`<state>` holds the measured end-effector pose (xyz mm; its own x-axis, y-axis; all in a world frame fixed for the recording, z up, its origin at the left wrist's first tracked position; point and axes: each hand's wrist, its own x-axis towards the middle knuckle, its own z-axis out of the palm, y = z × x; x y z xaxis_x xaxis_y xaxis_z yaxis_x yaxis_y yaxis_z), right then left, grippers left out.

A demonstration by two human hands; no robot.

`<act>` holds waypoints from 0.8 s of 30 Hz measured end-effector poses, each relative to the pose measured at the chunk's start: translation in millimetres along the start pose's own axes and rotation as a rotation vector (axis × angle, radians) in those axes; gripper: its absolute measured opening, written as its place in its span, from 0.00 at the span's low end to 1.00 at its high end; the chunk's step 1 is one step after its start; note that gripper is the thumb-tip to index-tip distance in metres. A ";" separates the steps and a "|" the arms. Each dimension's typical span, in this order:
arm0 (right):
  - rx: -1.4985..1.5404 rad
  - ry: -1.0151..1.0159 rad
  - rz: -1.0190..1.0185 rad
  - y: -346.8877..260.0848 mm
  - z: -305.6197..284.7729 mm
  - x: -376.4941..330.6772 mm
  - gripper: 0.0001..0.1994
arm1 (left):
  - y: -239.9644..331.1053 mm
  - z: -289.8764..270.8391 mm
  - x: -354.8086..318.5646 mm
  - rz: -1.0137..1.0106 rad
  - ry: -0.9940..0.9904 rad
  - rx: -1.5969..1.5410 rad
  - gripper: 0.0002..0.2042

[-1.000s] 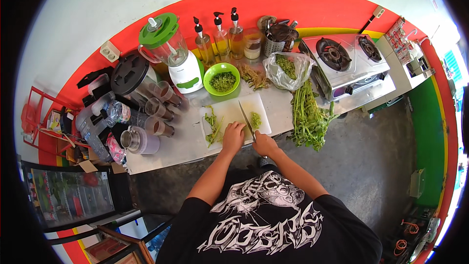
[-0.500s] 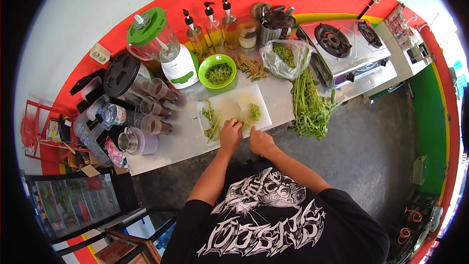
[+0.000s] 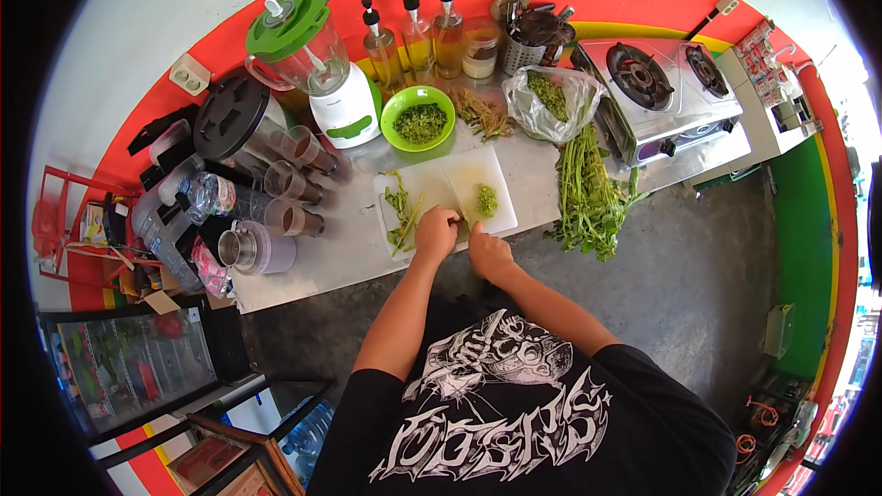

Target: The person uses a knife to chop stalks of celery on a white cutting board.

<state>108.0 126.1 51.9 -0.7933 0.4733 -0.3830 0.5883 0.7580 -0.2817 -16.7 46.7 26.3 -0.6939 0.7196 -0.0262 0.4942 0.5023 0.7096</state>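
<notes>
On the white cutting board [image 3: 455, 186] at the table's front edge, green stalks [image 3: 401, 212] are pinned under the closed left hand [image 3: 435, 233], their long axis running away from the front edge. The right hand [image 3: 488, 255] is beside it; its grip cannot be told. A chopped green pile [image 3: 486, 199] lies just beyond.

Green stalks being held on a white cutting board [image 3: 432, 186]

Long green stalks [image 3: 401, 214] are lying along the board's left side, a small heap of chopped greens [image 3: 486, 199] is sitting toward its right, near the front edge.
</notes>
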 end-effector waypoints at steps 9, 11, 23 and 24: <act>0.095 -0.101 0.071 -0.8 -1.8 3.1 0.15 | 1.3 -0.6 2.2 -0.107 -0.024 -0.044 0.06; 0.091 -0.087 0.061 4.2 -4.3 13.9 0.15 | 7.1 -4.1 3.7 -0.138 -0.052 -0.069 0.06; 0.056 -0.060 0.029 3.5 -3.0 10.6 0.14 | 1.0 2.3 -21.6 0.152 0.113 0.126 0.05; 0.031 -0.077 0.016 2.2 -4.8 11.2 0.14 | -2.1 3.5 -25.5 0.180 0.140 0.141 0.05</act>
<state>99.7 135.2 51.3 -0.7703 0.4482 -0.4536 0.6059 0.7361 -0.3016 1.8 29.0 23.0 -0.6494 0.7347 0.1962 0.6774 0.4416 0.5883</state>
